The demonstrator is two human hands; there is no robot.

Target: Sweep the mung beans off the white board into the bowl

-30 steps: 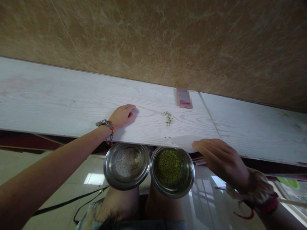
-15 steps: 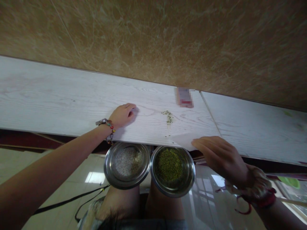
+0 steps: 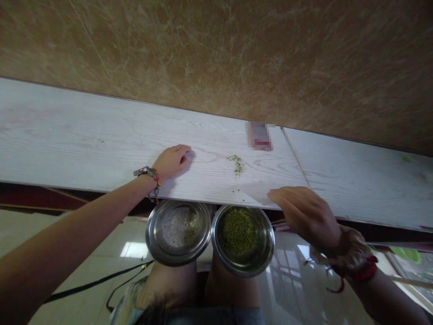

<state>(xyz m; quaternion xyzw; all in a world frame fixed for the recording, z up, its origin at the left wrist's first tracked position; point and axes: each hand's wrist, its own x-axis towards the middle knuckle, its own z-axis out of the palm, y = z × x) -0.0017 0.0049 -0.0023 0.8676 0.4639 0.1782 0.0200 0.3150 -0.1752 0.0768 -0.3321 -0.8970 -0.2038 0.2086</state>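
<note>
Your left hand [image 3: 171, 163] lay half-open on the wood-grained bench [image 3: 84, 140], gripping nothing visible.
Two round metal bowls followed: the left bowl [image 3: 153, 234] held white grains [image 3: 176, 228], the right bowl [image 3: 263, 246] green beans [image 3: 239, 230]; beyond, scattered beans [image 3: 238, 167] too small to count; one pixelated, unreadable rectangular object [image 3: 260, 136]; your right hand [image 3: 302, 212] pinched one thin, pale sheet [image 3: 260, 194] near the scattered beans.

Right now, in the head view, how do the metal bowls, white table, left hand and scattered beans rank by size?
1. White table
2. Bowl of pale grains and bowl of green beans: too alike to rank
3. Left hand
4. Scattered beans
</note>
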